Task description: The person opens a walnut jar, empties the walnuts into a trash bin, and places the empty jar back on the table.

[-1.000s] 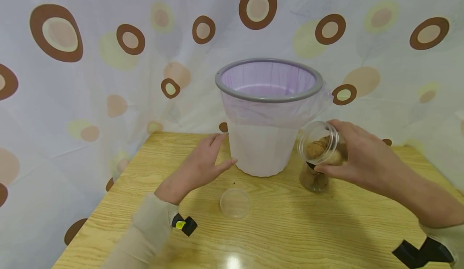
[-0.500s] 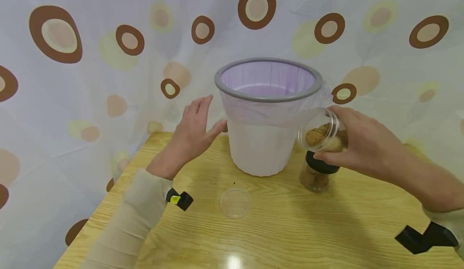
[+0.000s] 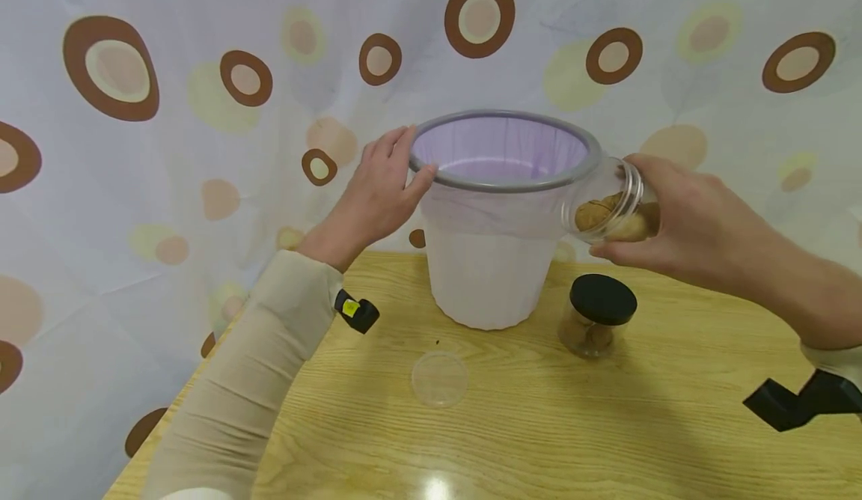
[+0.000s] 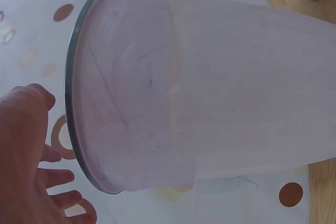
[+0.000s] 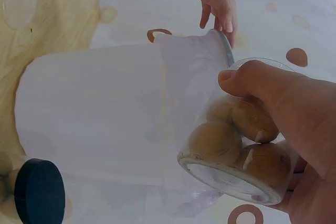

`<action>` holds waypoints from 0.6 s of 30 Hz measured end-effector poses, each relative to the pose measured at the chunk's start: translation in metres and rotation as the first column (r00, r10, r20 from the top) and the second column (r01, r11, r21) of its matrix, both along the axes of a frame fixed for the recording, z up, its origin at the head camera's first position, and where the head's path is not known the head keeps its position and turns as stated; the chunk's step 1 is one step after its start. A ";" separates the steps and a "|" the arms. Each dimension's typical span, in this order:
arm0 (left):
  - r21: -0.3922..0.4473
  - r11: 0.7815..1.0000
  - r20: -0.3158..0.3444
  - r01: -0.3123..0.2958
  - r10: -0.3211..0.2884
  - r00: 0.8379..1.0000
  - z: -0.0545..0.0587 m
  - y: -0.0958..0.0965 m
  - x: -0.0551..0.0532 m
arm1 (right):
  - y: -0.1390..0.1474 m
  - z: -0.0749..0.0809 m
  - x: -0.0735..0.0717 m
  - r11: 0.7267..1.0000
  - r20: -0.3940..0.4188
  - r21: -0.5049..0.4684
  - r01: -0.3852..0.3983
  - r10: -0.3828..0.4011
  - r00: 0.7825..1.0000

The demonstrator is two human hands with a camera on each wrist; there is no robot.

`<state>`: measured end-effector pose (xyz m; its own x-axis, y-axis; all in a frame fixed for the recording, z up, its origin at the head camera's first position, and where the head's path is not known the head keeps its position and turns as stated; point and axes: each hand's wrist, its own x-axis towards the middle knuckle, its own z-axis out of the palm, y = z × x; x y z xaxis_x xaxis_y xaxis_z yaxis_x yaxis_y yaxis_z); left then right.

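My right hand (image 3: 707, 219) grips a clear open jar (image 5: 236, 145) tilted on its side, its mouth facing left close by the bin's right rim. Several walnuts (image 3: 595, 214) lie inside it. The white bin (image 3: 491, 275) has a grey rim and a thin purple liner (image 3: 498, 141) folded over its top. At the left of that rim is my left hand (image 3: 387, 186), fingers loosely spread and thumb toward the near side; the left wrist view shows the fingers (image 4: 58, 177) just off the rim, holding nothing.
A second jar with a black lid (image 3: 602, 299) stands upright right of the bin, brown nuts inside it. In front of the bin a clear round lid (image 3: 440, 379) lies flat on the wooden table (image 3: 525, 425). A patterned curtain (image 3: 202, 6) hangs behind.
My right hand has raised the jar of walnuts from over the lidded jar to near rim height. My left hand has gone up from the bin's lower side to its left rim.
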<state>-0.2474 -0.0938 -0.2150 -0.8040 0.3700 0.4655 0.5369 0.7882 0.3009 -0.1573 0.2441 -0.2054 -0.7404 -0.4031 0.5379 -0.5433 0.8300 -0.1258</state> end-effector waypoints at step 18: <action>-0.083 0.996 0.189 -0.035 0.050 0.981 0.030 0.028 -0.037 | -0.026 0.047 -0.022 0.997 0.081 0.062 0.035 -0.040 0.996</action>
